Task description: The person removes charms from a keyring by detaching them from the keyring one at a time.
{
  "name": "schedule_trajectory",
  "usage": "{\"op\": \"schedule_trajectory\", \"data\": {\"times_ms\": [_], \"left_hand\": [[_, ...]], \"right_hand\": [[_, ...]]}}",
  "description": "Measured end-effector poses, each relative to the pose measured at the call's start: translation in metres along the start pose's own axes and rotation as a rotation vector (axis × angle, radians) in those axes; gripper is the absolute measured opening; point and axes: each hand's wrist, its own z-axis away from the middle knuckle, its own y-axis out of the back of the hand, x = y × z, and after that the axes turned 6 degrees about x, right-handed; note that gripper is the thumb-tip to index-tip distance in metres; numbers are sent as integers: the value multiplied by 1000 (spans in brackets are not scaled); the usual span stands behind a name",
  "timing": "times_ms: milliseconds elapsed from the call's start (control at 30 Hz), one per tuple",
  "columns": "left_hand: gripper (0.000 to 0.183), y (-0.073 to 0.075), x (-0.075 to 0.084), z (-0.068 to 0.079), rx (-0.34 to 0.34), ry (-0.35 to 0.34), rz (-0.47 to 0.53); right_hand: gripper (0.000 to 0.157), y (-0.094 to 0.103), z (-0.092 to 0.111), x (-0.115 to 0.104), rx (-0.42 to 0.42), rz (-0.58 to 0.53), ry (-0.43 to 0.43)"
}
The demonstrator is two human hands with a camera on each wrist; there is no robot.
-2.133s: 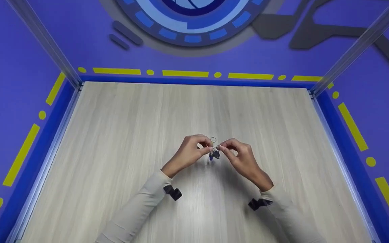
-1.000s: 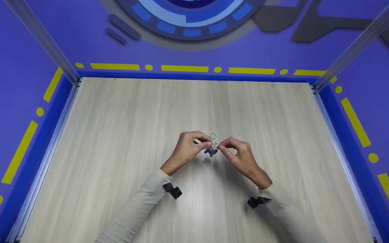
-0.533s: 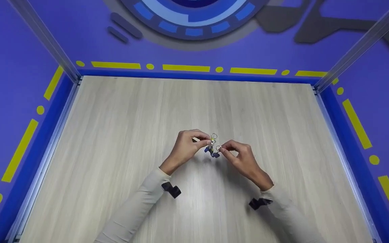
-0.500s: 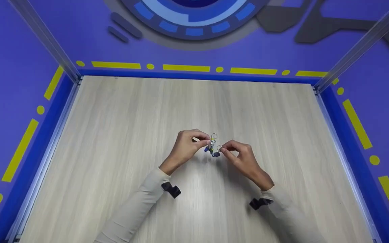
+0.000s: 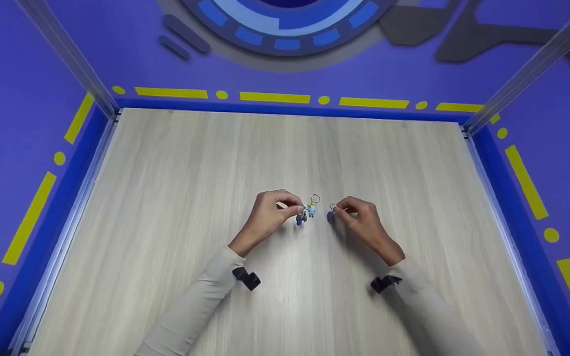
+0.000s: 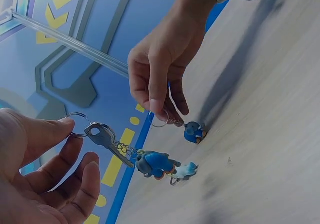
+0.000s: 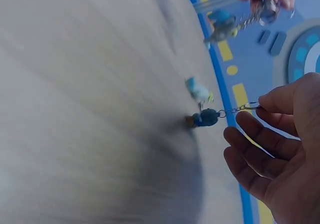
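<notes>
The left hand (image 5: 271,211) pinches a key ring (image 6: 79,113) between thumb and finger, while the right hand (image 5: 367,223) likewise pinches a thin ring (image 6: 160,126) with a small dark-blue charm (image 5: 330,216) hanging from it. Between them a pale-blue charm (image 5: 312,210) seems to lie on the table (image 5: 285,306). The left wrist view shows a key (image 6: 111,144) and blue figure (image 6: 157,163) on the left ring; the head view leaves the key indistinct.

A pale wood-grain table (image 5: 206,163) spreads below the left hand (image 5: 270,212) and right hand (image 5: 368,225); between their grips lies a light-blue keychain figure (image 5: 312,210) with a metal ring (image 5: 318,200).
</notes>
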Motion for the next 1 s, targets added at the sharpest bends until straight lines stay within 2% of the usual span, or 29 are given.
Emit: {"op": "schedule_trajectory", "data": {"times_ms": [267,567,733,1000], "left_hand": [[10,0,-1,-1,1,3,-2],[7,-2,-1,-1,-1,11,-27],[9,-2,0,-2,-5,17,-20],[5,-2,-2,-4,-24,34,-28]], "right_hand": [[5,-2,-29,23,-5,6,-37],[7,-11,-53,44,-1,88,-75],[9,-19,-58,47,47,120,-87],[10,-28,-55,48,106,149,-120]]}}
